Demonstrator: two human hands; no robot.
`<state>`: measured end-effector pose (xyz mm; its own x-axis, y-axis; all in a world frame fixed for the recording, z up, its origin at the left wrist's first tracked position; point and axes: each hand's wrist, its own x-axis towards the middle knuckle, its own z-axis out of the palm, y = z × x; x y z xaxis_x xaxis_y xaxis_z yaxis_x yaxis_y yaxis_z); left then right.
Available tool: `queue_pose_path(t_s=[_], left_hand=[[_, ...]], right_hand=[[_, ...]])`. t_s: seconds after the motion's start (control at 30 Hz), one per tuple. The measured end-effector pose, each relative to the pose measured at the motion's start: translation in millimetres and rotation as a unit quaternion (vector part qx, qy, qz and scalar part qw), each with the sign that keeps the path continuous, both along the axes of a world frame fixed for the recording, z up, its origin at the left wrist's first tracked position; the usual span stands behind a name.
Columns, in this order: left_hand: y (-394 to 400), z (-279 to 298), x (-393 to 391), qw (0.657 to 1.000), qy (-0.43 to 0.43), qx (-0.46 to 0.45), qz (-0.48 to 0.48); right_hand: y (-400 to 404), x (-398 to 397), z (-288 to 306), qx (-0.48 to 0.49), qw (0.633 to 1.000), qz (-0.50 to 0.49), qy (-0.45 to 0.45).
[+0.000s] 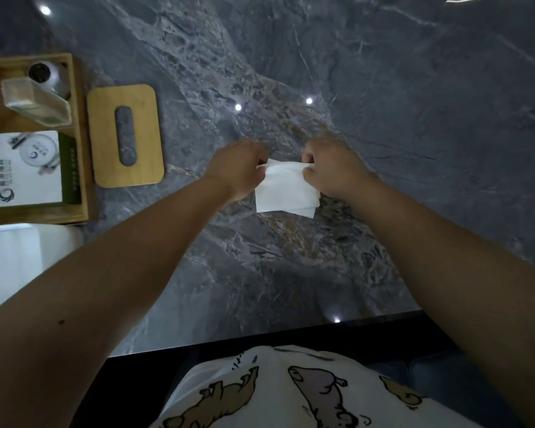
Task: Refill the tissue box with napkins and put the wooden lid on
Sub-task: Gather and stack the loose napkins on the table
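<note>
Both arms reach forward over the dark marble table (383,88). We see the left hand (238,168) and right hand (331,171) pinching the top edge of folded white napkins (283,189). Wooden lid (145,134): flat on the table, left.

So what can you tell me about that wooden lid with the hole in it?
The wooden lid is a light tan, flat rectangle with rounded corners. A long oval slot runs down its middle, and the dark marble table shows through it. It lies flat on the table, right beside the wooden tray. Neither hand touches it.
</note>
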<state>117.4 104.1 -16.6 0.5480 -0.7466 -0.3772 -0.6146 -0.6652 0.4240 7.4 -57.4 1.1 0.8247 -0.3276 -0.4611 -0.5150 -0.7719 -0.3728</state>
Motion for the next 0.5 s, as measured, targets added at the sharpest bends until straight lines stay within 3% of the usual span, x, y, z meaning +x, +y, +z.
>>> queue_pose_path(t_s=[0.17,0.33,0.5], left_hand=[[9.9,10.6,-2.5,1.000,-0.003,-0.028,-0.010],[21.6,31.4,-7.6,0.994,0.054,-0.095,-0.002],[33.3,45.8,-11.9,0.982,0.107,-0.155,-0.023]], right_hand=[[6.2,-7.0,14.0,0.044,0.999,-0.005,-0.003],[8.5,-20.0,29.8,0.087,0.995,0.002,-0.042],[19.1,-45.5,45.7,0.126,0.989,-0.052,-0.063]])
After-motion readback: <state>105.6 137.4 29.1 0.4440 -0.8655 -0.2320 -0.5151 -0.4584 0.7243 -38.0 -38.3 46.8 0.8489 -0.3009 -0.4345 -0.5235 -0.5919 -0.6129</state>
